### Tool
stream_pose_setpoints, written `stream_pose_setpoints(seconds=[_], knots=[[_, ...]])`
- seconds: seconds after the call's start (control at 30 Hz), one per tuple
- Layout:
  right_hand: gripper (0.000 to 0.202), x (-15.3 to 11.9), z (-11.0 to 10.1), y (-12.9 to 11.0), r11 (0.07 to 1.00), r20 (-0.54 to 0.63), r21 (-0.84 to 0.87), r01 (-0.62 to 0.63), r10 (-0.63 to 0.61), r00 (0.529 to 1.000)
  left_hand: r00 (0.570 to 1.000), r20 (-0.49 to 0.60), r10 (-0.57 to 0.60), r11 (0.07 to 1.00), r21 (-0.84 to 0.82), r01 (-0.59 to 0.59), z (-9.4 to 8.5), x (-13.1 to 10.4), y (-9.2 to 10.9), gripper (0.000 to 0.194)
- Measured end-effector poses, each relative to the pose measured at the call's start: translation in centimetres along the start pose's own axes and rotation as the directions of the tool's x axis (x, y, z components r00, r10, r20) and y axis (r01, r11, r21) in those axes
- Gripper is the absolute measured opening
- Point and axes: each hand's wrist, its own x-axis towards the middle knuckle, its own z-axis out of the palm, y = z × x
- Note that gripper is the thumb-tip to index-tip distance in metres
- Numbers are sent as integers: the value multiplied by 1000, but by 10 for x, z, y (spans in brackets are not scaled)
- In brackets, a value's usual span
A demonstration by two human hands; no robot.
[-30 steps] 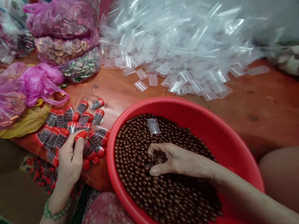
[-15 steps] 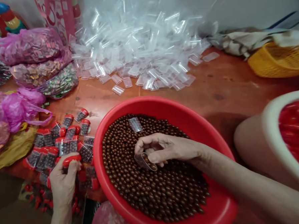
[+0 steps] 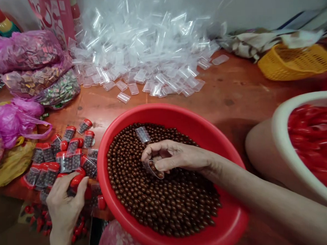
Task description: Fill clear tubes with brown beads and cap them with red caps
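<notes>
In the red basin (image 3: 228,152), many round brown balls (image 3: 168,210) form a wide heap. Over them my right hand (image 3: 173,156) is closed around a small clear container (image 3: 153,170), tilted, its open mouth showing several brown balls inside. My left hand (image 3: 64,197) is left of the basin, a red cap (image 3: 78,177) between its thumb and index finger. What lies under that cap is hidden by the fingers. Beside this hand lie several filled clear containers with red caps (image 3: 65,160). One empty clear container (image 3: 142,134) rests on the balls.
A large pile of clear empty containers (image 3: 149,61) lies at the back. At right stand a pale bucket (image 3: 280,131) of red caps (image 3: 315,140) and a yellow basket (image 3: 292,66). Pink bags (image 3: 33,52) are at left. More capped containers (image 3: 42,216) lie below the table edge.
The view has shifted slightly right. My left hand has turned and its fingers have spread wider around the red cap. My right hand still holds the container, now tilted a little differently.
</notes>
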Motion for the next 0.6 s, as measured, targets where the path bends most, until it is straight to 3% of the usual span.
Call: stream_pose_setpoints(seconds=[0.1, 0.17, 0.27, 0.37, 0.43, 0.5, 0.6], knots=[[42, -2, 4, 2, 998, -22, 57, 39, -38, 999, 976, -73, 207, 970, 147, -195, -1, 5, 18, 52], [44, -3, 7, 1, 997, -31, 75, 36, -34, 999, 958, -63, 280, 959, 55, -277, -3, 6, 39, 55], [45, -5, 12, -1, 997, 6, 67, 33, -34, 999, 898, 99, 429, 891, -211, -402, -3, 10, 75, 56], [42, -6, 19, -1, 993, 24, 81, 84, -86, 996, 782, 315, 537, 826, -382, -413, 8, 16, 103, 63], [41, -6, 26, -1, 987, 0, 98, 125, -126, 992, 727, 378, 574, 800, -449, -398, 18, 19, 113, 56], [44, -7, 35, -1, 982, -38, 107, 153, -150, 988, 732, 374, 570, 786, -508, -353, 25, 19, 116, 39], [40, -16, 48, -5, 977, -113, 81, 199, -190, 975, 781, 365, 507, 783, -573, -242, 28, 16, 113, 17]])
